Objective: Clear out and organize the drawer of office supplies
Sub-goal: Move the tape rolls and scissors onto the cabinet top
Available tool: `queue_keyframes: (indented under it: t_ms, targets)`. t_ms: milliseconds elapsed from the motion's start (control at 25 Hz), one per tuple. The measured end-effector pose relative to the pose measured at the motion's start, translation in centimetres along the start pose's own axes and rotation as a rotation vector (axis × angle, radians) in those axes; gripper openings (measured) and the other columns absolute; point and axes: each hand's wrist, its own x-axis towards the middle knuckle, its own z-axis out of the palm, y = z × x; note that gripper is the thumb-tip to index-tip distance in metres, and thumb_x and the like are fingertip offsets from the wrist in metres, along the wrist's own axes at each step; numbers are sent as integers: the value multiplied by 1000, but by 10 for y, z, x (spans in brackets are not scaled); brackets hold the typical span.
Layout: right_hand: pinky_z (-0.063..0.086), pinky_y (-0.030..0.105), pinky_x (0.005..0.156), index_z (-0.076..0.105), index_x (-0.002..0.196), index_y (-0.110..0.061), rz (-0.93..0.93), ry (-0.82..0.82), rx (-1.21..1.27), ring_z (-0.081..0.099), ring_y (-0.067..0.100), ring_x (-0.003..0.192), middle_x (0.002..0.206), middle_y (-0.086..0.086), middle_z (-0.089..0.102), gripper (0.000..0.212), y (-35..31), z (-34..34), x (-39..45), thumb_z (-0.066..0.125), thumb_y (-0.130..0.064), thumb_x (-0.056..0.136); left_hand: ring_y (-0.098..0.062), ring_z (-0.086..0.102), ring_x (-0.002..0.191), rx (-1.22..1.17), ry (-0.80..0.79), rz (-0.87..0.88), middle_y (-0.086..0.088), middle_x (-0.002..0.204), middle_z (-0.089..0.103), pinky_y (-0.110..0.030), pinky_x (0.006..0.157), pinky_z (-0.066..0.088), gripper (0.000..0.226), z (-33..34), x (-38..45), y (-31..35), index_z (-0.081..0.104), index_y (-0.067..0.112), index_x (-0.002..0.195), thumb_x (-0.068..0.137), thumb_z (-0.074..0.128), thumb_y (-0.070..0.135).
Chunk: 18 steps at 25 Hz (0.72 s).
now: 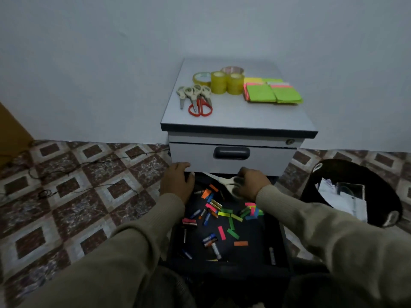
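A black drawer stands pulled out below the grey cabinet. Several batteries and coloured paper strips lie scattered on its floor. At the drawer's back, my right hand grips a pair of cream-handled scissors, blade pointing up-left. My left hand rests with curled fingers at the drawer's back left corner; what it holds, if anything, is hidden. On the cabinet top lie several scissors, tape rolls and sticky-note pads.
The upper drawer front with a dark handle is closed just above my hands. A black bin with papers stands to the right. Thin cables trail over the patterned tile floor on the left.
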Motion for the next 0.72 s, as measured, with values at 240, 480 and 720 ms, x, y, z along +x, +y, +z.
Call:
queue_keyframes:
  t_ms: [240,480,720]
  targets:
    - [45,29,90,51,124,-9,-58,86,-9,55,25,112,123,12,57,44,-41,-66,-20,63,-24,84,-33,52,104,2,125,117,-15,119,56,-37,91,42,35,-57,10,37,59,7,119,90,49,22]
    - [47,30,88,54,120,-8,-73,129,15,55,24,109,120,12,58,42,-65,-106,-12,65,-25,83,-25,44,119,41,148,110,-7,130,50,-36,101,37,33,-85,33,60,54,13,125,94,49,21]
    - [42,29,79,48,118,-8,-43,210,54,53,24,106,118,12,56,44,-83,-135,20,66,-26,82,-23,42,120,55,170,118,-6,133,48,-33,100,34,34,-104,66,70,51,15,129,96,45,23]
